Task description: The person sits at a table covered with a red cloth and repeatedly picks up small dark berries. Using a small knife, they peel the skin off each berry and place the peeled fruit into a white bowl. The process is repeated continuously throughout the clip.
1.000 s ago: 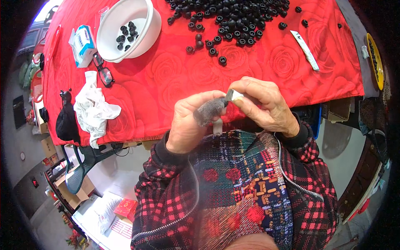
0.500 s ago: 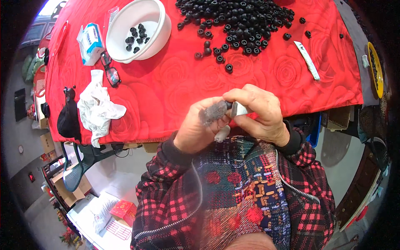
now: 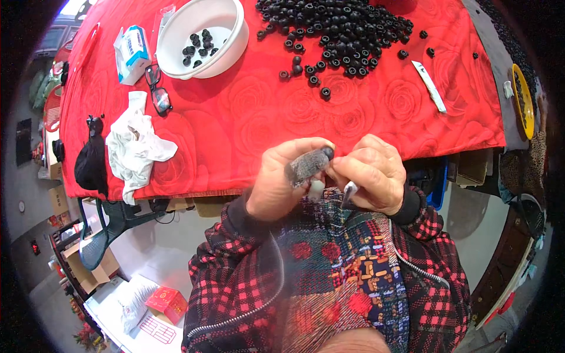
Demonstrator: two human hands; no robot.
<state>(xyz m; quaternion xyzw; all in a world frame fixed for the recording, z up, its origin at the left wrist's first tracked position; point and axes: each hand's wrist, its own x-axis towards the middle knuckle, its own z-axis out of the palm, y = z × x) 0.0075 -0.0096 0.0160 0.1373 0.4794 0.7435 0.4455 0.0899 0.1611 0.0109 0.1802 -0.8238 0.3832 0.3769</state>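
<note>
My left hand [image 3: 276,187] is closed at the table's near edge, pinching a small black round part [image 3: 328,152] at its fingertips. A worn grey cover [image 3: 309,167] wraps one of its digits, and a whitish cover [image 3: 316,189] sits on another finger. Close beside it, my right hand [image 3: 376,176] is closed around a short flat white tool that looks like a blade [image 3: 349,191], its end pointing down toward my lap. The right fingertips are near the black part; whether they touch it is hard to tell.
A large pile of black round parts [image 3: 347,35] covers the far table. A white basin [image 3: 232,50] holds several more. Glasses [image 3: 159,97], a tissue pack [image 3: 132,56], a white cloth [image 3: 138,150] and a black item [image 3: 91,162] lie left; a white strip [image 3: 429,87] lies right.
My right hand has turned, swinging the flat tool away from the black part so that it now points downward. The left hand stays in about the same place, still pinching the part.
</note>
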